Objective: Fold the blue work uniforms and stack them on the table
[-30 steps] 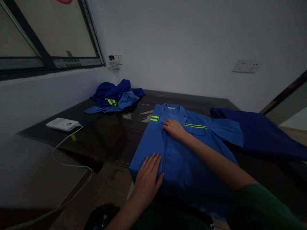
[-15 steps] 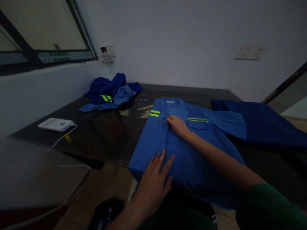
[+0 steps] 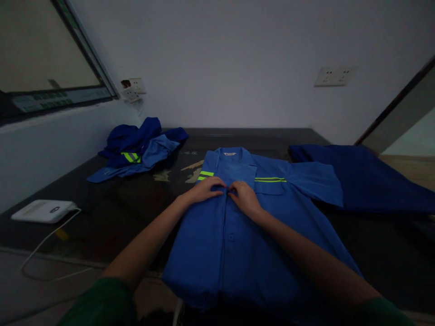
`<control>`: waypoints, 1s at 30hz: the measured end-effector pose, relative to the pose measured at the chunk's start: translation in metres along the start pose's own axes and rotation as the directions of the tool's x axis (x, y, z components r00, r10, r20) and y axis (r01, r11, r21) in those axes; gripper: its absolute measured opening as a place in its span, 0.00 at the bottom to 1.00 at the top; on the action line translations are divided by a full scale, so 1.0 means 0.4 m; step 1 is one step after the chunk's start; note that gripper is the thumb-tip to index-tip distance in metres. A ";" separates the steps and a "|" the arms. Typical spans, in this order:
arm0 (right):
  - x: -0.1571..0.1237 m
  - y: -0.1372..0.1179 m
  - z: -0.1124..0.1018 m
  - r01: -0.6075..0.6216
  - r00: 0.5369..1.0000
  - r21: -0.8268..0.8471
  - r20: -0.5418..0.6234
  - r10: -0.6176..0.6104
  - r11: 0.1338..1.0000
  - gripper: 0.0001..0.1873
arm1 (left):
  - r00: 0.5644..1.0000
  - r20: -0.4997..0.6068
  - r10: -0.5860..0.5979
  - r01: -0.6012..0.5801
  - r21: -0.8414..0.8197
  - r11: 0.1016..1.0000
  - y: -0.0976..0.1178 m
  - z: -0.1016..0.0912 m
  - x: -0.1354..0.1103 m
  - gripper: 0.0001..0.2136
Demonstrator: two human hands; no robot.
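A blue short-sleeved work shirt [image 3: 200, 240] with yellow-green stripes lies front up on the dark table, collar away from me. Its lower part hangs over the near edge. My left hand [image 3: 205, 189] pinches the front opening just below the chest stripes. Facing it, my right hand [image 3: 245, 198] pinches the other side of the same placket, fingertips almost meeting. Whatever small part sits between the fingertips is hidden. Lower down the placket a button [image 3: 231, 237] shows. One sleeve [image 3: 317, 181] spreads to the right; the left side of the shirt is folded in.
Crumpled blue clothes [image 3: 139, 147] with a reflective band lie at the table's back left. A white device [image 3: 44, 211] with a cable rests at the left. Folded dark blue fabric [image 3: 367, 181] covers the right side. Wall sockets [image 3: 335, 76] are above the table [image 3: 136, 231].
My left hand has moved up from the lower shirt front to the placket beside my right hand, its fingers now closed. The view has shifted slightly, and my right hand stays at the placket.
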State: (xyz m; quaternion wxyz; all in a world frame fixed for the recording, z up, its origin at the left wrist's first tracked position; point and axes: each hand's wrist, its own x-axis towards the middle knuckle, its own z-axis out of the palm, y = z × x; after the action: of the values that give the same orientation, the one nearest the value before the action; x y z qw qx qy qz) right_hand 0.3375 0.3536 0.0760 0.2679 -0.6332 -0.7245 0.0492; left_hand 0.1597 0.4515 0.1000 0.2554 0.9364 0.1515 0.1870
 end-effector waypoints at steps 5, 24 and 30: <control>0.011 0.004 0.012 -0.022 1.000 0.173 -0.003 0.023 0.985 0.07 | 0.999 0.049 -0.020 0.023 -0.058 0.998 -0.054 0.022 0.016 0.07; -0.004 -0.017 -0.004 0.065 0.993 0.013 0.102 -0.066 0.998 0.09 | 0.984 -0.157 -0.079 0.039 -0.240 0.970 -0.042 0.023 0.002 0.09; 0.036 -0.007 0.013 -0.014 0.999 0.188 0.038 0.007 0.982 0.17 | 0.978 -0.197 -0.075 0.013 -0.299 0.954 -0.057 0.036 -0.005 0.16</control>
State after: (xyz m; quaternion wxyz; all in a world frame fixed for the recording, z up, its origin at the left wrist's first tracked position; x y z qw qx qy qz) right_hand 0.3318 0.3682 0.0774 0.3130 -0.6077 -0.7180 0.1308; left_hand 0.1599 0.4633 0.0757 0.3796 0.8596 0.1683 0.2977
